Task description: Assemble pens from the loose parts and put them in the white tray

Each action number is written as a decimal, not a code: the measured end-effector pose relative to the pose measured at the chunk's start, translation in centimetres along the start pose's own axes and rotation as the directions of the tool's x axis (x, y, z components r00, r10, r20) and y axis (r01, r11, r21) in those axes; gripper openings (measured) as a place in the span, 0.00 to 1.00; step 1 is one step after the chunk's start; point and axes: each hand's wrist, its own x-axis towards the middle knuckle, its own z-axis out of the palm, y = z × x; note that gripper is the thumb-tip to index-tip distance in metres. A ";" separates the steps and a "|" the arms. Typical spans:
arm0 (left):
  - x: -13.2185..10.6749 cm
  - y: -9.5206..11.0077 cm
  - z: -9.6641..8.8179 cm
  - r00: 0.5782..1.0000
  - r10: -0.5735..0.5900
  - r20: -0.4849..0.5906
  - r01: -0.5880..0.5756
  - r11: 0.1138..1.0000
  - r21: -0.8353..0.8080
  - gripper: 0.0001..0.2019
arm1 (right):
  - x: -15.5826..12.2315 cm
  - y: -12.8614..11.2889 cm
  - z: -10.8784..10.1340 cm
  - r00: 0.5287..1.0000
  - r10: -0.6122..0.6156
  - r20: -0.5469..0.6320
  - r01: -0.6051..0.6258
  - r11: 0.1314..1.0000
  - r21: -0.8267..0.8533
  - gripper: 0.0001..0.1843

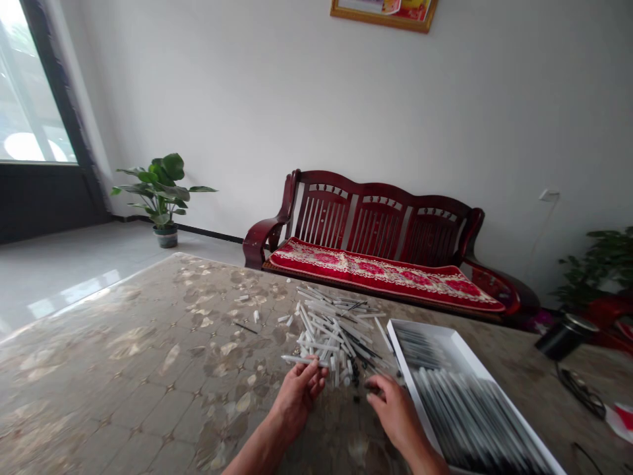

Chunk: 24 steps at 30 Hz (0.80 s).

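Observation:
My left hand [295, 394] pinches a translucent white pen [293, 359], which lies nearly level and points left. My right hand [395, 409] is closed at the fingertips, near small black pieces [357, 399] on the table; what it holds, if anything, is too small to make out. Just beyond both hands spreads a loose pile of white pen barrels, caps and thin dark refills [324, 323]. To the right of my right hand stands a white open box [475, 353] with rows of pens [469, 415] lying side by side, their lower ends dark.
A patterned cloth [148, 376] covers the table. A black cylinder [566, 336] and a dark cable [581, 392] are beyond the box at right. Behind the table are a dark red wooden bench [376, 224] and a potted plant [165, 198].

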 end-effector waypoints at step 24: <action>0.3 -0.6 -0.3 0.999 0.029 0.045 -0.028 1.000 -0.009 0.07 | 1.5 -4.9 6.0 0.980 0.195 -0.033 -0.117 0.705 0.700 0.20</action>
